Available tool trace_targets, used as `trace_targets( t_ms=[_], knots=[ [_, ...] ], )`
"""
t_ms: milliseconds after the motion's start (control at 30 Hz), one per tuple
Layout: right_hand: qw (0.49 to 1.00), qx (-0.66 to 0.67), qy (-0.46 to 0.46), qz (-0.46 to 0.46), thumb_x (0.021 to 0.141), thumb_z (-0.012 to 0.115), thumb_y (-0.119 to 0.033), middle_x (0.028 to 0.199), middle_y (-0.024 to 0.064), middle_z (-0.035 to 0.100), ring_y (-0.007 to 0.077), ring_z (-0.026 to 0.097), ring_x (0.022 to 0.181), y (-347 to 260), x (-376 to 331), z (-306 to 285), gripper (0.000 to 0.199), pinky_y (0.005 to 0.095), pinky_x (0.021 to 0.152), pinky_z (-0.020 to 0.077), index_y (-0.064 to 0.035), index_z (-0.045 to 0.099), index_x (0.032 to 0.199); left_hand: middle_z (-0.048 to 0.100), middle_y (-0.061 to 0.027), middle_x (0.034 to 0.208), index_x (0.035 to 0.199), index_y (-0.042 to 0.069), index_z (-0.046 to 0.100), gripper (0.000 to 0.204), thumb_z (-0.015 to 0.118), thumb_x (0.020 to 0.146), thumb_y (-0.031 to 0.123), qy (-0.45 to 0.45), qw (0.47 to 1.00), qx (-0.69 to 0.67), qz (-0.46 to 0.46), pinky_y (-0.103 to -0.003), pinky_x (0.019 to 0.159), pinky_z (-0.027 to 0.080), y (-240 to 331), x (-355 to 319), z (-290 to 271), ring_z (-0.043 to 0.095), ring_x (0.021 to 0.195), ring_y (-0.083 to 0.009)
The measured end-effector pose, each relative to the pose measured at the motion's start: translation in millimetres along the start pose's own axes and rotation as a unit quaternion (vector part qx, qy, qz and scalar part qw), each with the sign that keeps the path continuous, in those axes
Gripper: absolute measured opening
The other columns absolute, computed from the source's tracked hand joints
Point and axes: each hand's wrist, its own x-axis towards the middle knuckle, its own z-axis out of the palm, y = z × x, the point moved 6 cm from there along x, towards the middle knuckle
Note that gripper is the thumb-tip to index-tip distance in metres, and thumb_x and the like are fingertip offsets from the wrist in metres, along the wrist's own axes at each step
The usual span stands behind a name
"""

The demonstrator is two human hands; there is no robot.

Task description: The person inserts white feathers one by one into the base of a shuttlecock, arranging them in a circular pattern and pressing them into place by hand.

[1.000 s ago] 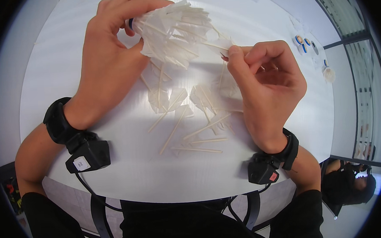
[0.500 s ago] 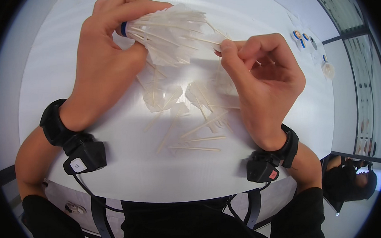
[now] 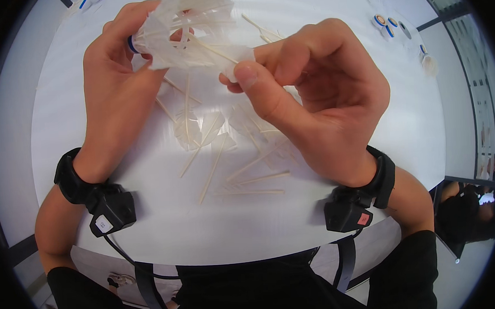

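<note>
My left hand (image 3: 118, 83) is closed round the base of a white feather shuttlecock (image 3: 180, 38), whose blue band shows beside the fingers. The skirt points right, with a gap in it. At its lower right edge, the thumb and fingers of my right hand (image 3: 328, 88) pinch a single feather (image 3: 219, 51); whether this feather is still joined to the shuttlecock I cannot tell. Beneath my hands, several loose feathers (image 3: 188, 129) and bare quills (image 3: 257, 178) lie scattered on the white table (image 3: 167, 231).
Small orange-and-blue rolls (image 3: 380, 20) lie at the far right, close to another shuttlecock (image 3: 428, 63). More blue-and-white pieces (image 3: 84, 3) are at the far left. Black devices with cables are strapped to both wrists. A person in black (image 3: 463, 216) is beyond the right edge.
The shuttlecock has moved left and up and turned so that its skirt opens more toward me. My right hand has shifted left, from a thin quill end to a feather by the skirt.
</note>
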Motion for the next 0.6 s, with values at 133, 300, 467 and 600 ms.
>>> trace_targets(
  t_ms=[133, 300, 467, 600],
  knots=[
    [0.998, 0.048, -0.038, 0.023, 0.084, 0.074, 0.010, 0.086, 0.0130, 0.070, 0.0157, 0.071, 0.080, -1.1, -0.8, 3.5, 0.023, 0.0277, 0.074, 0.0583, 0.0008, 0.056, 0.094, 0.070, -0.0044, 0.100, 0.125, 0.001, 0.062, 0.042, 0.064, 0.083, -0.004, -0.031, 0.997, 0.036, 0.068, -0.029, 0.085, 0.051, 8.4, 2.7, 2.4, 0.064, 0.090, -0.0157],
    [0.996, 0.034, -0.082, 0.033, 0.083, 0.078, 0.005, 0.093, 0.0104, 0.069, 0.0136, 0.069, 0.079, 0.0, -1.1, 7.6, 0.028, 0.0265, 0.073, 0.0572, 0.0039, 0.060, 0.104, 0.066, 0.0007, 0.109, 0.119, 0.001, 0.065, 0.036, 0.072, 0.084, -0.001, -0.030, 0.998, -0.022, 0.044, -0.028, 0.090, 0.048, 7.5, 1.7, 0.8, 0.061, 0.097, -0.0114],
    [0.992, 0.063, -0.086, 0.070, 0.089, 0.073, 0.002, 0.100, 0.0150, 0.071, 0.0176, 0.072, 0.080, -3.0, -3.4, 12.2, 0.029, 0.0257, 0.068, 0.0567, 0.0088, 0.064, 0.115, 0.066, -0.0014, 0.118, 0.121, 0.001, 0.064, 0.041, 0.073, 0.082, -0.003, -0.056, 0.996, -0.040, 0.057, -0.027, 0.093, 0.048, 7.0, 0.1, 2.3, 0.061, 0.102, -0.0122],
    [0.990, 0.078, -0.108, 0.055, 0.096, 0.066, -0.002, 0.098, 0.0184, 0.071, 0.0205, 0.073, 0.079, -3.8, -0.3, 13.5, 0.021, 0.0259, 0.058, 0.0567, 0.0102, 0.067, 0.112, 0.063, -0.0046, 0.124, 0.122, 0.001, 0.063, 0.045, 0.073, 0.079, -0.005, -0.047, 0.998, -0.026, 0.045, -0.029, 0.094, 0.048, 3.2, 1.6, 0.0, 0.060, 0.106, -0.0155]
  ],
)
